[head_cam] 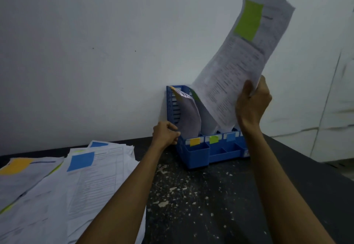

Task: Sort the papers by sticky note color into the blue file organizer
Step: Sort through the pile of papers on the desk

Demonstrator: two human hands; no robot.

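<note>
Papers [235, 67] bearing a green sticky note [249, 19] lean over the blue file organizer [193, 153], gripped in our right hand [252, 105]; our left hand [165, 133] curls around the organizer's left edge.

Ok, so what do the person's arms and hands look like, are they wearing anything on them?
Both arms are bare as far as the view reaches: no sleeve shows on the left forearm or the right forearm. The left hand and right hand have no gloves, and no watch, bracelet or ring can be made out on either.
</note>
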